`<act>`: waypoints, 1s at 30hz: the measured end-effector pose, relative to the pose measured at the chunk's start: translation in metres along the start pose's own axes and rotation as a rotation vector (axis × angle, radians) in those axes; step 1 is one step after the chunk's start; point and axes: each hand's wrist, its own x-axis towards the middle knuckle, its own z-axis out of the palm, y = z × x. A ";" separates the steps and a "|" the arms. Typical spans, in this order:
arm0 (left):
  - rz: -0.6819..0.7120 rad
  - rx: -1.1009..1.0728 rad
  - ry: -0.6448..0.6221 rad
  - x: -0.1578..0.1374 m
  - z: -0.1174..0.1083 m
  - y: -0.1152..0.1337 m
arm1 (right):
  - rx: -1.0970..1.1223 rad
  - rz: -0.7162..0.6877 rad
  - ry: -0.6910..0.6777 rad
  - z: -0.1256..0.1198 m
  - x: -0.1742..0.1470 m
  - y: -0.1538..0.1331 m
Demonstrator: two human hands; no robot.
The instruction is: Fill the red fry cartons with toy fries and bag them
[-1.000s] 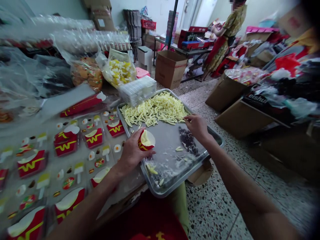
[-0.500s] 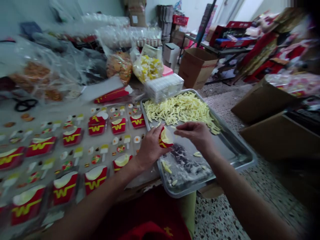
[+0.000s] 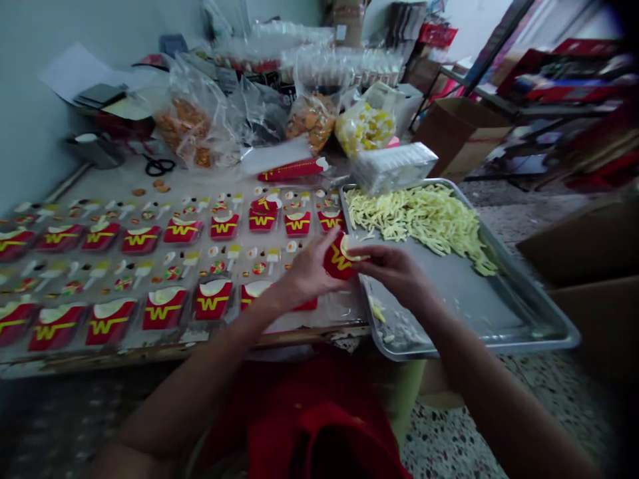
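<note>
The right hand point(image 3: 397, 269) has moved from the tray point(image 3: 499, 293) to the mouth of the red carton point(image 3: 339, 261), fingers seemingly pinched on a pale fry point(image 3: 360, 257), so loading appears underway; the left hand's point(image 3: 312, 269) fingers clamp the carton near the tray's edge.

On the table point(image 3: 107, 183), the black scissors point(image 3: 160, 165) lie near a few small brown pieces point(image 3: 158, 185). To the left of them there is a grey cup point(image 3: 102, 153), and behind the cup some white paper point(image 3: 74, 72). At the back stand a clear bag of brown pieces point(image 3: 184, 130) and, farther right, a bag of yellow and white pieces point(image 3: 367, 130). On the right, a cardboard box point(image 3: 452, 136) stands on the speckled floor point(image 3: 444, 446). A red crate point(image 3: 437, 35) is seen behind.
</note>
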 end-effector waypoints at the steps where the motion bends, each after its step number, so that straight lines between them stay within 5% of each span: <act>1: -0.017 0.058 0.031 -0.001 -0.017 -0.006 | -0.055 0.006 -0.058 -0.003 0.007 -0.003; 5: -0.066 0.386 0.270 -0.025 -0.043 -0.021 | -0.529 0.017 -0.338 -0.014 0.024 -0.009; 10: 0.124 0.489 -0.118 -0.069 0.023 -0.017 | -0.894 -0.108 -0.482 0.001 0.014 -0.003; 13: 0.169 0.583 -0.216 -0.076 0.053 -0.017 | -1.158 -0.239 -0.459 0.013 0.004 0.002; 20: 0.187 0.661 -0.244 -0.077 0.057 -0.016 | -1.337 -0.344 -0.426 0.024 -0.010 0.010; 24: 0.203 0.533 -0.164 -0.066 0.024 -0.014 | -1.148 -0.306 -0.309 0.011 -0.013 0.003; 27: 0.172 0.501 -0.012 -0.033 -0.036 -0.037 | -1.003 -0.329 -0.112 -0.007 -0.017 -0.001; 30: -0.047 0.638 0.188 0.022 -0.102 -0.083 | -0.940 -0.376 0.118 -0.016 -0.023 0.002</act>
